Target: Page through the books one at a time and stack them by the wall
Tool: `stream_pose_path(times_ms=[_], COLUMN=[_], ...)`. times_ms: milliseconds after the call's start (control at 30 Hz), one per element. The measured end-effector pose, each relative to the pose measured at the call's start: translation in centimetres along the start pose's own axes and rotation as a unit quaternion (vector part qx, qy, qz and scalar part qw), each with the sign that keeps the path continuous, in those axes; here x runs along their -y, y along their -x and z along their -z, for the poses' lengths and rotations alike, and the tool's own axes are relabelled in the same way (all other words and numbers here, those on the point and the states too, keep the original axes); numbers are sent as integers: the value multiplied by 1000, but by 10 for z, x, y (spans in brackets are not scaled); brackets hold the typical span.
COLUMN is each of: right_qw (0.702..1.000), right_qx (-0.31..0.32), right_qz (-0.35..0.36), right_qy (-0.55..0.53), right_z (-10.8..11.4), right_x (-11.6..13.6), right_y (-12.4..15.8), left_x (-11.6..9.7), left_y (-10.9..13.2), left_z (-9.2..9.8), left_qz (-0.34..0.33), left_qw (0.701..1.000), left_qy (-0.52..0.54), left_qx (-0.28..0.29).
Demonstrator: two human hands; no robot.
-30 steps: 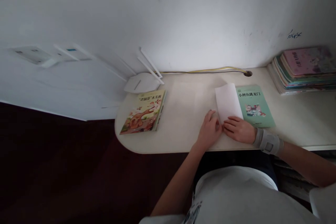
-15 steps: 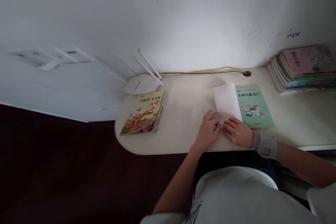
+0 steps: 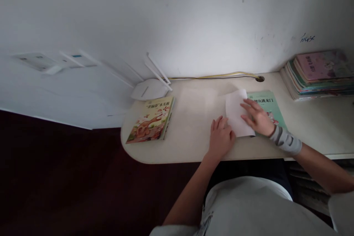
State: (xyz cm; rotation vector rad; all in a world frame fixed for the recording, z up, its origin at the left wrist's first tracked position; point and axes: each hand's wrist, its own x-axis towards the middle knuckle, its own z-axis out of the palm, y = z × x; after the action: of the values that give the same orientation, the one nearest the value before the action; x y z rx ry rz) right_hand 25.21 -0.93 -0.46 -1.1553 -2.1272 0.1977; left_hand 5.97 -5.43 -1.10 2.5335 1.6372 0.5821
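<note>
A folded white sheet of paper (image 3: 235,112) lies on the pale desk (image 3: 193,118), partly over a green book (image 3: 269,103). My left hand (image 3: 220,136) rests flat on the desk at the paper's lower left corner, fingers stretched out. Over the right side of the paper and the book lies my right hand (image 3: 257,117), with its fingers spread and pressing flat. A grey band (image 3: 286,141) wraps my right wrist.
A picture book with an orange cover (image 3: 151,118) lies at the desk's left end. A white router with antennas (image 3: 151,88) stands behind it. A stack of books (image 3: 318,73) sits at the back right. A yellow cable (image 3: 221,75) runs along the wall.
My right hand has moved up from the paper's lower edge onto the paper and the green book, fingers now spread. My left hand has flattened at the lower left corner.
</note>
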Motion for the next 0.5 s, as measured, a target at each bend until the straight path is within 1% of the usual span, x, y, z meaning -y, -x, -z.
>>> stream_pose_path(times_ms=[67,133,200,267,333,433,500], right_qw=[999,996,993,991,992,994,995], right_qx=[17,59,93,96,79,57,50], right_qz=[-45,-67,-71,-72,-79,-82,-74], right_qy=[5,12,32,54,64,54,35], right_z=[-7,-18,-29,-36,-39,-39,-37], right_x=[-24,-41,-46,-42,-35,-32,-34], right_y=[-14,-22,-24,-21,-17,-13,-13], left_x=[-4,-5,-4,-6,-10,-20,-25], left_y=[0,0,0,-1,-1,2,6], left_z=[2,5,7,7,6,-2,-9], left_qz=[0,-1,8,7,-34,-146,-192], left_qw=[1000,999,999,999,999,989,981], left_qy=[-28,-44,-49,-44,-27,-5,-12], left_qx=[-9,-14,-18,-25,-21,-7,-12])
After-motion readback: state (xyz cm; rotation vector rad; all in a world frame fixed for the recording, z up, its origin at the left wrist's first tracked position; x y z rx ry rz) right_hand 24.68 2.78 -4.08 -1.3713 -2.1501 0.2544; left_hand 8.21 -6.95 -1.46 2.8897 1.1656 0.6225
